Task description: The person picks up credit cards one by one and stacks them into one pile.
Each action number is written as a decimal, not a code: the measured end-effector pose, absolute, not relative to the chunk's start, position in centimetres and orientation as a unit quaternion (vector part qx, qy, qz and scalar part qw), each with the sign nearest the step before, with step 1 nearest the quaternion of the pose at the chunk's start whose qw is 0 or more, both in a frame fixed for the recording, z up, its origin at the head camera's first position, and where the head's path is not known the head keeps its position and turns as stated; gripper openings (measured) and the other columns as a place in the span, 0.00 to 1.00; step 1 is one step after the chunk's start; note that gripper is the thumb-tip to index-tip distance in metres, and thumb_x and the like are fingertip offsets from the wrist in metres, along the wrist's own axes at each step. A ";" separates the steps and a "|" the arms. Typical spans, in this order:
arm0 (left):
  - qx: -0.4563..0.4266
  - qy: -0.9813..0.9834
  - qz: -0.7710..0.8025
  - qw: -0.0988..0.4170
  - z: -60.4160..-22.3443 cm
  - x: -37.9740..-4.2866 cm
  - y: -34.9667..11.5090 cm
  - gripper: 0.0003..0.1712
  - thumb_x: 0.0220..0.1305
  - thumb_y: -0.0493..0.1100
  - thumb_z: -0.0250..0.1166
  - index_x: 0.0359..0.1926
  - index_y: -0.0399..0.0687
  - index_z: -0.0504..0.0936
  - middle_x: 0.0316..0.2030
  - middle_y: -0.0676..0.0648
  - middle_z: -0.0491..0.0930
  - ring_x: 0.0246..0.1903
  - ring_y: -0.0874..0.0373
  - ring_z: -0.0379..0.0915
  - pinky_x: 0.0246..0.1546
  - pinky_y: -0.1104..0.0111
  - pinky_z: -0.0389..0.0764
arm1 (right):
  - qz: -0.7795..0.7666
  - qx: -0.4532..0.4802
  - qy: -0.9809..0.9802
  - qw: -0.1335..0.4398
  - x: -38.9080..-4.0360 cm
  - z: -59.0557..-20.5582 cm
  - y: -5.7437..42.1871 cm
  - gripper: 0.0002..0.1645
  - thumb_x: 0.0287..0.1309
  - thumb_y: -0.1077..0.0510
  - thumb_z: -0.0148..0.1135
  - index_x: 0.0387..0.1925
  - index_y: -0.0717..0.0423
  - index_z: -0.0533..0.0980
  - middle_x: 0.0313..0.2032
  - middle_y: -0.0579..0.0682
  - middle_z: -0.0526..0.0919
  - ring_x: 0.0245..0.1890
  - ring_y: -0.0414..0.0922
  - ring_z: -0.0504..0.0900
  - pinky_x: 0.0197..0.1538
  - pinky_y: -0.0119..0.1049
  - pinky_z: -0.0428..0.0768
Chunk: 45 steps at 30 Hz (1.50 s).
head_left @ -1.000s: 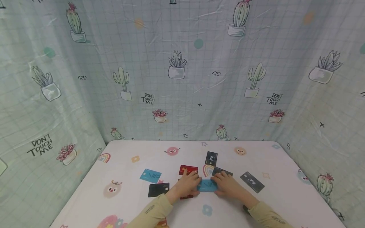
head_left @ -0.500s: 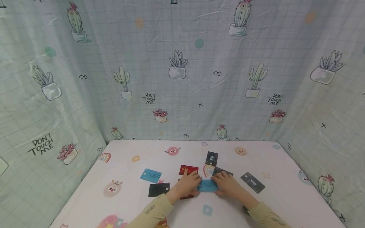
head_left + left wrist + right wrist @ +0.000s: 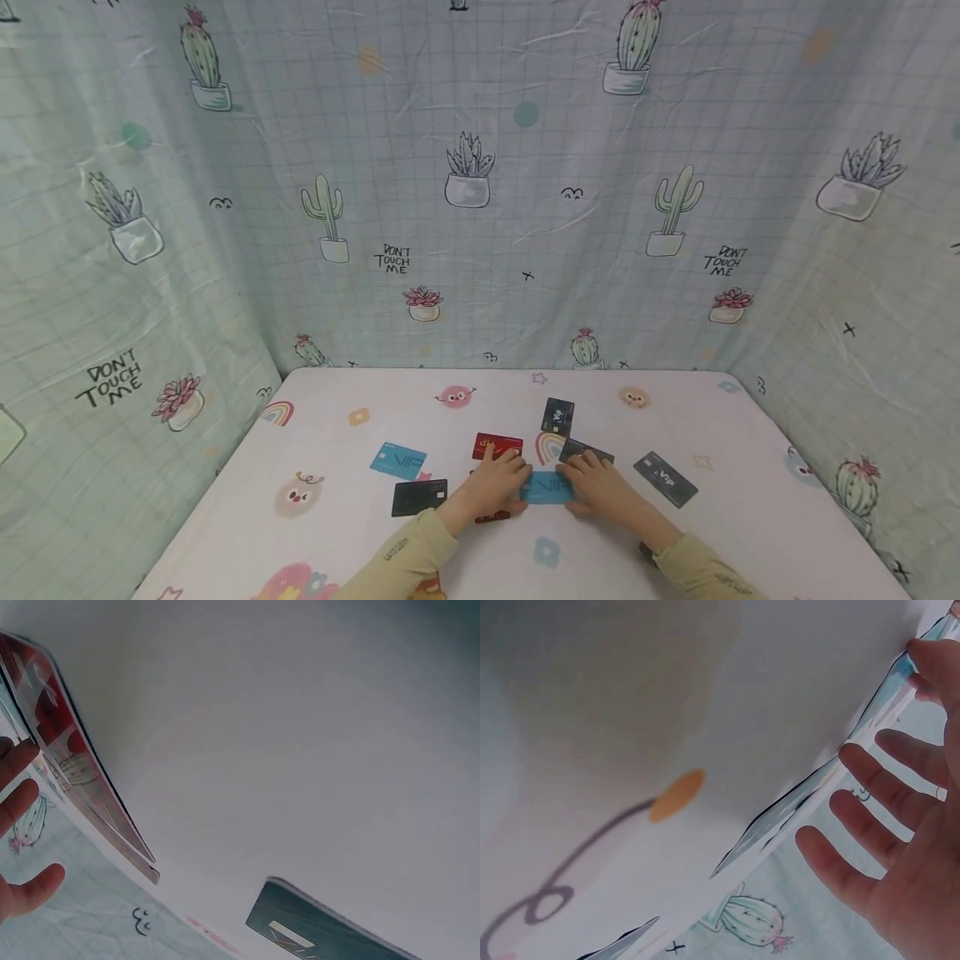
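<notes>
At the lower centre of the frame, a blue card (image 3: 548,488) lies with its long axis crosswise, between the left hand (image 3: 492,483), pinching its left end, and the equally near right hand (image 3: 598,483), pinching its right; a red card (image 3: 498,442) lies beyond, on the tabletop (image 3: 600,567).

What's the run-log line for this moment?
blue card: on table, print up, between hands | left hand: touching left end | right hand: touching right end
</notes>
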<state>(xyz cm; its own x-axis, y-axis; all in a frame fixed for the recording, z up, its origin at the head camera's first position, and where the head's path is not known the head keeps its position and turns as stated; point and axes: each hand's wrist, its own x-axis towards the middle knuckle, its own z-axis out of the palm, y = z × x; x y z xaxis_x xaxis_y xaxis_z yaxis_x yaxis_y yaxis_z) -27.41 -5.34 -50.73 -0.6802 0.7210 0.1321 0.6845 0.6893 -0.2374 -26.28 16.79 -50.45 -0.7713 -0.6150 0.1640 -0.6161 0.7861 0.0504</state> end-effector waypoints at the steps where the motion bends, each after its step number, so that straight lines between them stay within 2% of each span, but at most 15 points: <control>1: -0.385 -0.913 0.084 0.108 -50.8 -27.4 -5.4 0.30 0.51 0.63 0.60 0.53 0.57 0.73 0.49 0.55 0.75 0.53 0.60 0.67 0.54 0.50 0.67 | 0.002 0.327 -0.941 0.087 -26.3 -50.5 16.8 0.33 0.44 0.41 0.63 0.51 0.52 0.70 0.42 0.47 0.73 0.39 0.43 0.65 0.37 0.38 0.71; 22: -0.401 -0.901 0.088 0.141 -50.3 -26.5 -5.9 0.31 0.55 0.63 0.57 0.55 0.52 0.71 0.50 0.53 0.75 0.52 0.57 0.68 0.53 0.51 0.68 | 0.019 0.316 -0.943 0.105 -25.6 -50.3 16.4 0.33 0.45 0.42 0.63 0.52 0.52 0.70 0.42 0.49 0.73 0.40 0.45 0.68 0.38 0.42 0.74; 32: -0.394 -0.908 0.052 0.133 -49.3 -25.1 -6.5 0.28 0.53 0.59 0.61 0.53 0.52 0.73 0.47 0.53 0.76 0.50 0.56 0.67 0.53 0.50 0.68 | 0.078 0.289 -0.953 0.041 -24.7 -50.0 15.9 0.31 0.49 0.44 0.60 0.53 0.54 0.69 0.43 0.50 0.73 0.45 0.49 0.70 0.48 0.49 0.73; 37: -0.401 -0.904 0.049 0.136 -49.4 -24.5 -7.1 0.27 0.53 0.58 0.61 0.52 0.53 0.73 0.46 0.55 0.76 0.48 0.58 0.67 0.52 0.51 0.69 | 0.097 0.288 -0.952 0.032 -23.9 -49.7 15.5 0.30 0.50 0.45 0.59 0.53 0.55 0.69 0.44 0.50 0.73 0.43 0.47 0.70 0.46 0.48 0.73; 45: -0.427 -0.888 0.064 0.158 -49.7 -23.3 -7.8 0.26 0.53 0.57 0.62 0.51 0.54 0.74 0.44 0.55 0.77 0.45 0.58 0.66 0.50 0.52 0.70 | 0.084 0.291 -0.952 0.049 -23.3 -50.1 15.1 0.30 0.50 0.45 0.59 0.53 0.54 0.69 0.45 0.49 0.74 0.42 0.44 0.69 0.47 0.44 0.73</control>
